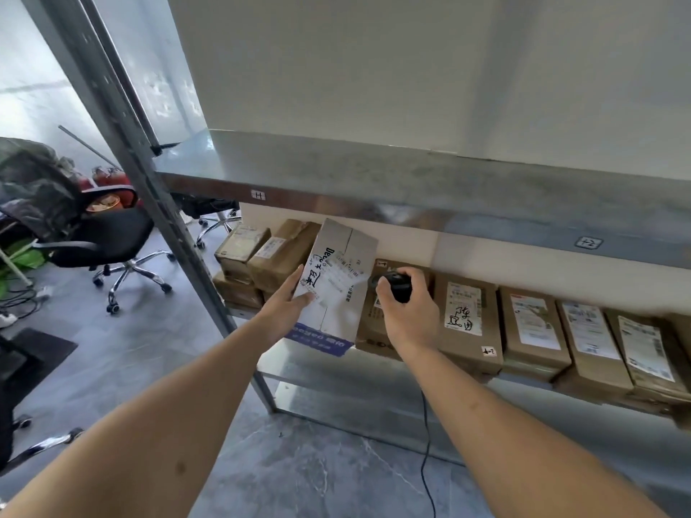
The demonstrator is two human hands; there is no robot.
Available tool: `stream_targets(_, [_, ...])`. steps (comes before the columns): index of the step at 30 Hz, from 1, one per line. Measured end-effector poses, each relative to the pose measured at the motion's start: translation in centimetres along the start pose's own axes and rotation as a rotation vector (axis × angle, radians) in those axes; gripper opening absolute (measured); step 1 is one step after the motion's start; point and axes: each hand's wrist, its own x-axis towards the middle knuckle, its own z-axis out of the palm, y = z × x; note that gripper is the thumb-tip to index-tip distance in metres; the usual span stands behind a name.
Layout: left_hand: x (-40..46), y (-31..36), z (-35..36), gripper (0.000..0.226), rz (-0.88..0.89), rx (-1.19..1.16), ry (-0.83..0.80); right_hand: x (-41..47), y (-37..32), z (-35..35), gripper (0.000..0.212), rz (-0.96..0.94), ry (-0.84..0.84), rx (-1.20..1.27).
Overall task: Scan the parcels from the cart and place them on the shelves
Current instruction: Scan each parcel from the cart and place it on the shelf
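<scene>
Up close at a metal shelving unit [411, 188], a person holds a cardboard parcel [336, 282] upright and tilted in front of the middle shelf, its lower end hanging just past the shelf's front edge. The left hand [288, 304] supports the parcel from the left side, fingers fairly straight along its face and edge. The box is pale brown with a seam down its middle, a white shipping label bearing barcodes and bold black handwritten characters, dark printed lettering near the top, and a strip of blue tape with white print across its bottom end. The right hand [407, 312] is curled around a black handheld scanner [396, 286], held just to the right of the parcel and aimed toward its label; a thin black cable [424, 461] trails down toward the grey floor. Behind the hands, a row of brown labelled boxes [531, 330] stands side by side on the same shelf, with more stacked boxes [258, 259] at its left end. A black swivel chair [112, 237] stands well off to the left.
</scene>
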Motion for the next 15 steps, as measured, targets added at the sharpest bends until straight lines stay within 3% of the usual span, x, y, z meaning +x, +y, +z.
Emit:
stream_targets(4, [1.5,-0.1,-0.1,0.046,-0.041,-0.041,-0.016,1.5,-0.5,0.9,0.037,0.024,0.021,-0.024])
stream_targets(9, [3.5,-1.7,-0.5,0.029,-0.119,0.066,0.011,1.8,-0.8,1.8,0.037,0.057,0.075,-0.039])
stream_targets(15, [4.8,-2.8,-0.4,0.047,-0.163,0.100,-0.003,0.8,-0.5,2.8,0.031,0.084,0.126,-0.061])
